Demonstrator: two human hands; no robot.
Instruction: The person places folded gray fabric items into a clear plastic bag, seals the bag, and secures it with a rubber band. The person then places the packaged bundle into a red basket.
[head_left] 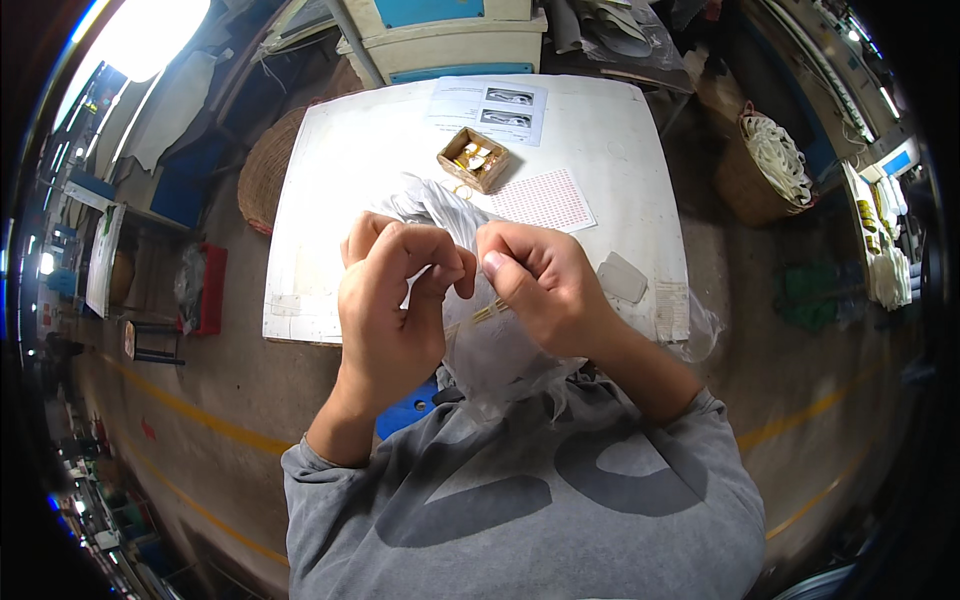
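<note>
Both of my hands are raised over the near edge of the white table, their fingertips close together. My left hand (395, 290) is closed, with thumb and index finger pinched. Just beside it, my right hand (545, 285) is curled with its thumb pressed on the index finger. Whatever either pinch holds is too small or hidden to make out. Behind the hands lies a bunched clear plastic bag (440, 203). More whitish plastic (495, 355) hangs below them against my shirt, and several thin tan strands (488, 312) cross it beside my right hand.
On the white table (340, 150) are a small box (473, 160) with little pieces, a sheet of red-marked stickers (548, 200), a paper with pictures (490, 108) and a translucent flat piece (622, 277). Baskets stand left (268, 175) and right (745, 185), with a red crate (212, 290) at left.
</note>
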